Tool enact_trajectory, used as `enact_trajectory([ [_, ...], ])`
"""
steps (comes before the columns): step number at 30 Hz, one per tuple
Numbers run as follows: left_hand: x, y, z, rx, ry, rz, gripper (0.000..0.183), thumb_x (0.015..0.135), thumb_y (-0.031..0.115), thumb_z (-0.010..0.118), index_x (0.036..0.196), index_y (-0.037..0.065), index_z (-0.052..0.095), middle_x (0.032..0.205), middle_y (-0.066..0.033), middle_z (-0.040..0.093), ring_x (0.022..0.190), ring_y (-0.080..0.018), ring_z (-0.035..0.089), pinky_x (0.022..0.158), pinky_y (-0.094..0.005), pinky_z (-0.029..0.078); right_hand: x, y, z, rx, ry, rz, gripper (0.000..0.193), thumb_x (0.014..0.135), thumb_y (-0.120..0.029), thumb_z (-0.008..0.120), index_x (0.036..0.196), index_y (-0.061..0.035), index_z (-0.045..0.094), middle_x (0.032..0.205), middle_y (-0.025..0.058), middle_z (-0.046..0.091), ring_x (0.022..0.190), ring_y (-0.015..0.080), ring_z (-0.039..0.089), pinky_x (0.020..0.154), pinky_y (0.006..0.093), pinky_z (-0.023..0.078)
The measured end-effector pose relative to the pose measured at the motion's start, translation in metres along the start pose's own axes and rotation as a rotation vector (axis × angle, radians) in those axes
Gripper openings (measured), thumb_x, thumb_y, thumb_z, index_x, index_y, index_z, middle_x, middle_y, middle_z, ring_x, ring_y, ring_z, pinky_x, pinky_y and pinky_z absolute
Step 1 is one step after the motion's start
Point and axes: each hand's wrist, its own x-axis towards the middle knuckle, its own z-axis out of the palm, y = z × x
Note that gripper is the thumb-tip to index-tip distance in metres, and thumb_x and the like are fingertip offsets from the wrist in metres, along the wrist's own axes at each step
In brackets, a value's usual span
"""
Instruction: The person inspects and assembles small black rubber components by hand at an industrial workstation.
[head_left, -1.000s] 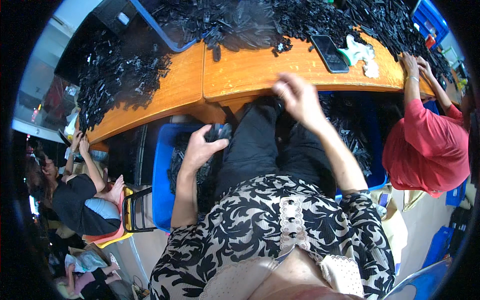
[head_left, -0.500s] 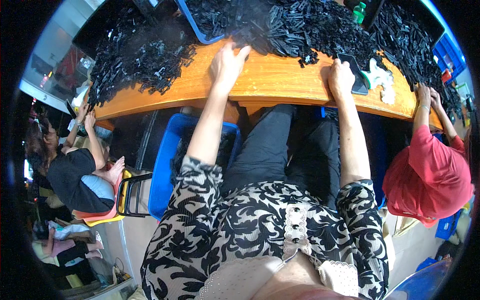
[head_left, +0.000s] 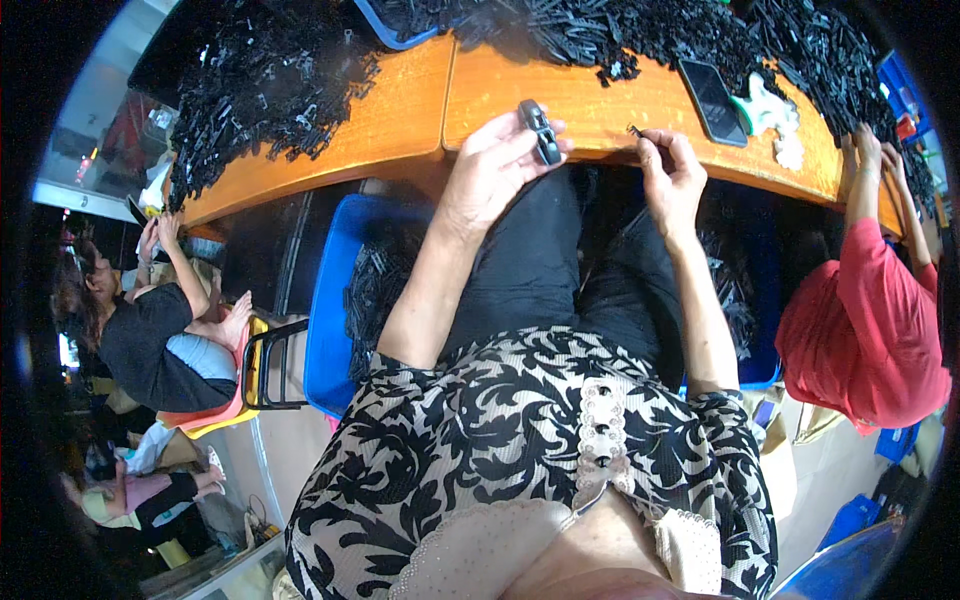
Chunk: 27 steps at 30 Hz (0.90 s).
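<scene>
My left hand [head_left: 490, 168] is raised at the table's near edge, its fingers and thumb closed around a glossy black plastic piece [head_left: 540, 132], long and narrow with a lighter grey patch. To the right, my right hand [head_left: 668, 178] pinches a small dark clip-like part [head_left: 636, 131] between thumb and fingertips. The two hands are apart, both over the edge above my lap. Beyond them, a wide heap of black plastic pieces [head_left: 560, 30] covers the far side of the wooden table [head_left: 590, 95].
A phone [head_left: 713, 102] lies right of my hands, beside a crumpled white-and-green item [head_left: 768, 112]. Blue bins [head_left: 328, 300] holding black pieces stand by my legs. A second black heap [head_left: 270, 90] is at left. Co-workers sit at left [head_left: 165, 340] and at right in red [head_left: 860, 330].
Both hands have drawn back from the tabletop toward me. The left now holds a black plastic piece and the right a small dark part. My right hand has left the phone.
</scene>
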Motion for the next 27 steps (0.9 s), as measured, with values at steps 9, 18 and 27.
enact_trajectory([
  [9, -0.033, -0.018, 0.039, -0.05, -0.123, -0.086, 0.034, 0.102, 0.004, 0.05, 0.134, -0.004, 0.05, 0.128, -0.0182, 0.062, 0.117, -0.0238, 0.062, 0.098, -0.0374, 0.052, -0.06, -0.085, 0.015, -0.073, 0.078, -0.552, 0.02, 0.08, 0.003, 0.076, 0.098, -0.0019, 0.068, 0.09, 0.0148, 0.069, 0.082, 0.0282, 0.069, 0.068, 0.0339, 0.056],
  [18, -0.042, -0.017, 0.023, -0.041, -0.005, -0.166, 0.026, 0.102, 0.012, 0.054, 0.119, -0.005, 0.062, 0.108, -0.0108, 0.066, 0.088, -0.0183, 0.066, 0.074, -0.0287, 0.056, -0.053, -0.084, 0.011, -0.044, -0.023, -0.629, 0.025, 0.074, 0.008, 0.071, 0.097, -0.0024, 0.069, 0.091, 0.0134, 0.069, 0.08, 0.0286, 0.068, 0.068, 0.0353, 0.055],
  [27, -0.045, -0.01, 0.016, 0.007, -0.019, -0.299, 0.02, 0.101, 0.012, 0.055, 0.103, -0.004, 0.066, 0.087, -0.0081, 0.064, 0.059, -0.0109, 0.051, 0.049, -0.0218, 0.039, -0.034, -0.083, 0.003, -0.072, -0.395, -0.728, 0.025, 0.066, 0.003, 0.07, 0.089, -0.0079, 0.072, 0.093, 0.0046, 0.069, 0.087, 0.0272, 0.061, 0.077, 0.0366, 0.052],
])
